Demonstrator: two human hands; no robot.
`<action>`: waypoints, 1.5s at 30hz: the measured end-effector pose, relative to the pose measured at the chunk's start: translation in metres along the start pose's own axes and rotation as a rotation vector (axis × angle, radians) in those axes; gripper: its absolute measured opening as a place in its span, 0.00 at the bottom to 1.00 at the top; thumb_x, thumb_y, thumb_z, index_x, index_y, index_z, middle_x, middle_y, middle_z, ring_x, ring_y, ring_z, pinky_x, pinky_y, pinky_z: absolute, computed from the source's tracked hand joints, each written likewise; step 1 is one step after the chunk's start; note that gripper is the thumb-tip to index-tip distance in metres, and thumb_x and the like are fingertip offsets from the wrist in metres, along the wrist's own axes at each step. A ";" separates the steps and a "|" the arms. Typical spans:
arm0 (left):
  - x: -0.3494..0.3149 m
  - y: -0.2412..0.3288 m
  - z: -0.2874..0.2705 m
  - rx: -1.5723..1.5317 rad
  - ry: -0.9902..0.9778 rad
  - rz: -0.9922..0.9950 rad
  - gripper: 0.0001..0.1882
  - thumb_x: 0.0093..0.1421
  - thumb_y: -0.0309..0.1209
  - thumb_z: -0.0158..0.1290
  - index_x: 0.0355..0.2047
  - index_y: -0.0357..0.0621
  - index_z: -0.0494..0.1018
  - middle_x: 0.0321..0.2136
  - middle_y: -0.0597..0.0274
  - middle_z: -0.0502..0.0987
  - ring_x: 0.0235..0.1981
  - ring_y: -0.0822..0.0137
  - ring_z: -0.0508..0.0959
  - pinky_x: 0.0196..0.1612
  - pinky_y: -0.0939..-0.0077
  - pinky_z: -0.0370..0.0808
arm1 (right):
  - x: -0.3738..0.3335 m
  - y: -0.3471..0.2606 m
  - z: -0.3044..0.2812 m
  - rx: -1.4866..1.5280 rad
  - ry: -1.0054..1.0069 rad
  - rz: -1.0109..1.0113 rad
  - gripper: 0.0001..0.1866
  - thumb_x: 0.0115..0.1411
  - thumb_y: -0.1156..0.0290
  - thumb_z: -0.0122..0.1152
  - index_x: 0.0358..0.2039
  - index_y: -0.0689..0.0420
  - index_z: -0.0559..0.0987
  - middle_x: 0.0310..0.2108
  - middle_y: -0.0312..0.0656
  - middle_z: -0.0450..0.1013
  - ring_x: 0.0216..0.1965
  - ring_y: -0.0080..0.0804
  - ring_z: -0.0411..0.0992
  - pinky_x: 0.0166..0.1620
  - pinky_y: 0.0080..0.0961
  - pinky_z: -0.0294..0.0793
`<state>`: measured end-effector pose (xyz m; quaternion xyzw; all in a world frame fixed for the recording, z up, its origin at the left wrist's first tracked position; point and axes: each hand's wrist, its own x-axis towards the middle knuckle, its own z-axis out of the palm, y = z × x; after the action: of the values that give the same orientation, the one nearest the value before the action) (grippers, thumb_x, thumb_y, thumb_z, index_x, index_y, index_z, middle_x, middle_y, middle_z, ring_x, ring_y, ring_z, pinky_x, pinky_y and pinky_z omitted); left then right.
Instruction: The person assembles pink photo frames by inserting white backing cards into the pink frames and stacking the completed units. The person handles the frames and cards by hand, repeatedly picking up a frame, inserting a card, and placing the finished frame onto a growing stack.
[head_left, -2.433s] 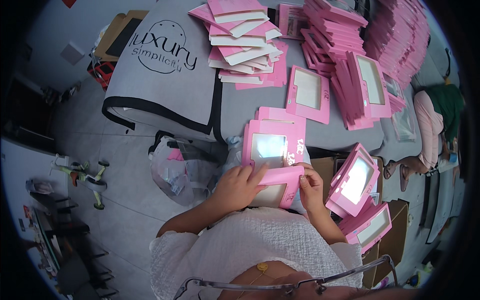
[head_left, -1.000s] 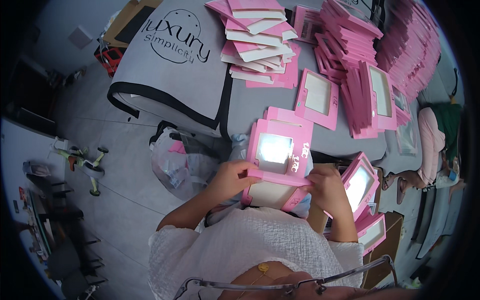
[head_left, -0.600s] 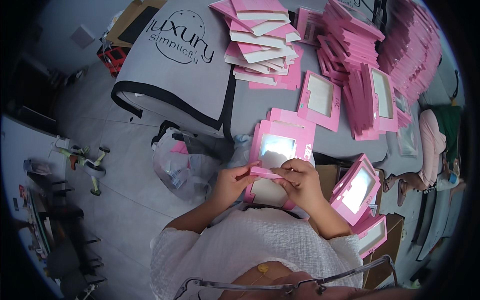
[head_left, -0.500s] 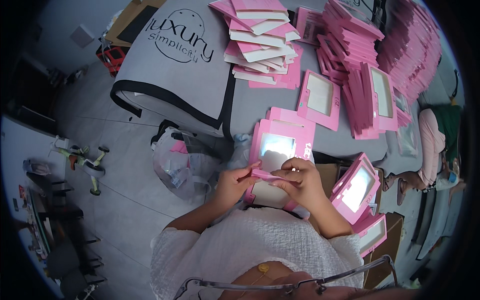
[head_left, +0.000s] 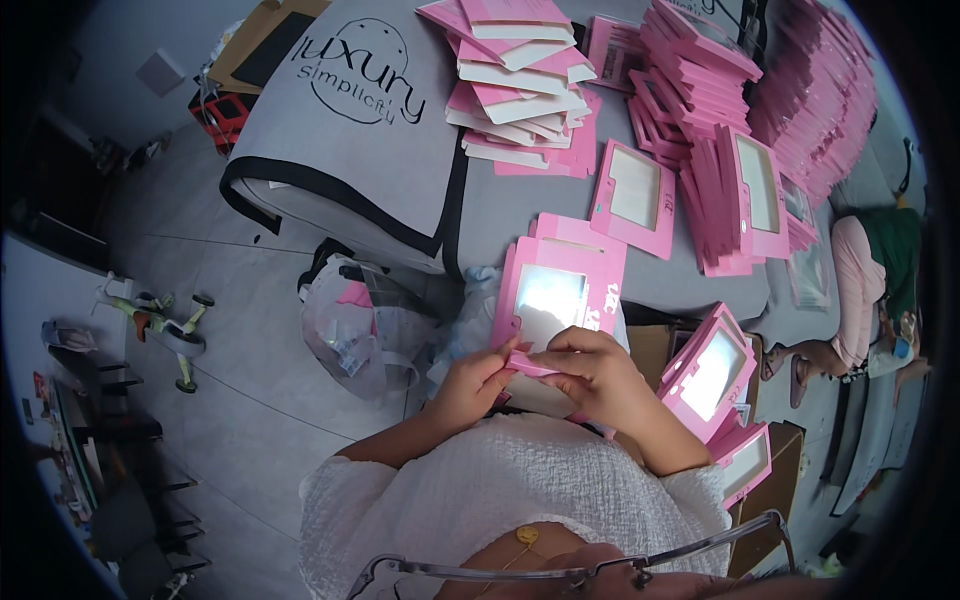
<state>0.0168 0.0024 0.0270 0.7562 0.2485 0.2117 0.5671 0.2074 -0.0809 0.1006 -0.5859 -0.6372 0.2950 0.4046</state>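
Observation:
A flat pink cardboard box point(head_left: 590, 262) with a clear window lies in front of me, tilted toward my body. At its near end both hands pinch a narrow pink flap. My left hand point(head_left: 472, 383) grips the flap's left end between thumb and fingers. My right hand point(head_left: 595, 368) is closed over the flap's right part, thumb below and fingers above. Light glares off the window, and the box's near edge is partly hidden by my hands.
Pink and white boxes point(head_left: 520, 90) are stacked on the grey sofa point(head_left: 540, 195), with more pink windowed boxes point(head_left: 700, 90) to the right. Several finished-looking boxes point(head_left: 708, 375) lean in a carton point(head_left: 775, 475) at my right. A clear bag point(head_left: 365, 330) stands left; a person sits point(head_left: 865, 270) far right.
Both hands have moved slightly toward my body and down. The right fingers have closed further over the pink flap, which is now more covered.

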 end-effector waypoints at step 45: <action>0.014 -0.027 -0.003 -0.040 0.258 0.166 0.14 0.55 0.22 0.58 0.44 0.39 0.76 0.37 0.56 0.79 0.33 0.66 0.80 0.36 0.76 0.77 | -0.068 0.101 0.007 0.633 0.419 0.273 0.33 0.56 0.80 0.59 0.62 0.61 0.59 0.51 0.42 0.68 0.52 0.27 0.66 0.57 0.24 0.61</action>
<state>0.0223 0.0191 0.0022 0.7291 0.2519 0.3582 0.5260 0.2517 -0.1330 -0.0007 -0.5592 -0.3346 0.4018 0.6434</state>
